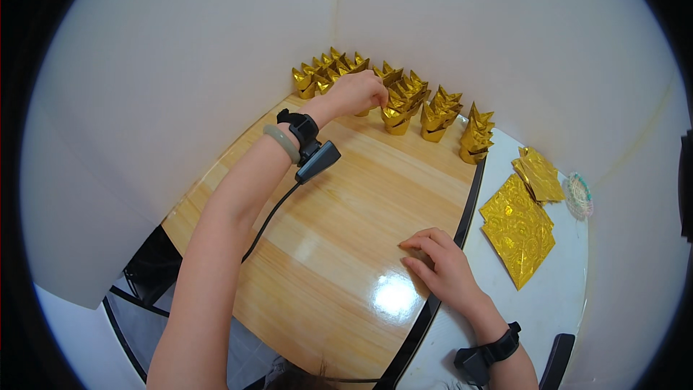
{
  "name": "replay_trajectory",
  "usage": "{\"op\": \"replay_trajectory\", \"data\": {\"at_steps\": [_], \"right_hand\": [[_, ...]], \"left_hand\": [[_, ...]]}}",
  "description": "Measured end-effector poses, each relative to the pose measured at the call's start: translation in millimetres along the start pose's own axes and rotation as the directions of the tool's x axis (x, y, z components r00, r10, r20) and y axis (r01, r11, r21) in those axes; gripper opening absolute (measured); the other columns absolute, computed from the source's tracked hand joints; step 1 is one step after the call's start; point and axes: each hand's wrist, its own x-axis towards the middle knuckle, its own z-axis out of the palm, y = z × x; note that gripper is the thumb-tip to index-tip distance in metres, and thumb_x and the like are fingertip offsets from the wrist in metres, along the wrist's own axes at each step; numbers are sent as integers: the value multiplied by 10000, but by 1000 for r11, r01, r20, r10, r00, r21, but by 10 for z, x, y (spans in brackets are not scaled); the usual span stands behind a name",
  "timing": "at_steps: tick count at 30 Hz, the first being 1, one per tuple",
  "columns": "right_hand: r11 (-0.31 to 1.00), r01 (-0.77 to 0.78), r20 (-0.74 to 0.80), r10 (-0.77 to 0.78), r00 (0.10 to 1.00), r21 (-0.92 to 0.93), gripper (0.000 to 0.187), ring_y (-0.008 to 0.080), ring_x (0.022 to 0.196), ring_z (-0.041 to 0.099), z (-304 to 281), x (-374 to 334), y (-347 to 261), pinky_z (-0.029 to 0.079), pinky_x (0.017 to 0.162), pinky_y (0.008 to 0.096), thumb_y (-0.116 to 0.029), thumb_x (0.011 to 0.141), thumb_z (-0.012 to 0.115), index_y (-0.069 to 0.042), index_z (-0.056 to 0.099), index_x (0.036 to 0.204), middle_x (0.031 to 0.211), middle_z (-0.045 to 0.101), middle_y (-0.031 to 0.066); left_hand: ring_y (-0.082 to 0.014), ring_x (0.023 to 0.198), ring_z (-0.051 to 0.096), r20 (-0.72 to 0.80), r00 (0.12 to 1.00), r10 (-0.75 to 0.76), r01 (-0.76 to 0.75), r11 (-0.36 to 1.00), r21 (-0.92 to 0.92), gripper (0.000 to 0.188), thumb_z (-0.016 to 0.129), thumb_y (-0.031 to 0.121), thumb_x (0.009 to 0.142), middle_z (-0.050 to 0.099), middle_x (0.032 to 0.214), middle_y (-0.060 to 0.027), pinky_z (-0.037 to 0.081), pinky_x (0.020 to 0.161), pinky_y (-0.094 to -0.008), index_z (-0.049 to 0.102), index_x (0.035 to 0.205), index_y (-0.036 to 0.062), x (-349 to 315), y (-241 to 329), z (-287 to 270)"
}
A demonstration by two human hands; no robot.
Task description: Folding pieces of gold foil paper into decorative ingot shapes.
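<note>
At the back of the wooden table, my left hand [355, 94] is among rows of folded gold paper ingots [406, 101]. Its fingers are curled and closed around one gold paper ingot [363, 113], of which only a small bit shows beneath the hand. My right hand [442, 267] hovers over or rests at the right edge of the table, I cannot tell which. Its fingers are loosely bent, the thumb is apart from them, and it holds nothing. To its right lie embossed gold paper sheets [518, 231] on a white surface.
A smaller pile of gold sheets [540, 173] overlaps the larger sheets, beside a small woven round item [579, 196] near the wall. A black strip [473, 202] edges the wooden table [325, 238]. A cable [271, 220] hangs from my left wrist device [317, 162].
</note>
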Motion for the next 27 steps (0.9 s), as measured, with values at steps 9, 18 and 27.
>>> {"op": "replay_trajectory", "data": {"at_steps": [9,18,27], "right_hand": [[1000,8,7,-8,1000,-16,183,264,966,561,-8,1,-2,475,821,337,-156,840,627,-81,619,1006,1000,580,86],[1000,3,-3,-3,1000,-17,176,268,969,562,-1,4,15,476,822,342,-150,841,623,-82,621,1004,1000,580,86],[1000,-18,-6,18,1000,2,181,270,978,555,-8,-15,21,474,829,348,-155,842,619,-90,618,1011,1001,575,86]], "left_hand": [[-223,974,539,41,999,6,-4,999,-37,85,598,104,814,588,873,-25,468,794,-355,671,845,135,22,-8,-4],[-255,972,546,136,990,-49,54,998,-34,114,596,75,805,627,905,-63,463,823,-382,663,891,106,32,-55,-40],[-186,778,574,88,972,-219,230,964,-133,204,603,166,832,617,810,-34,455,672,-329,648,1018,96,7,182,-235]]}}
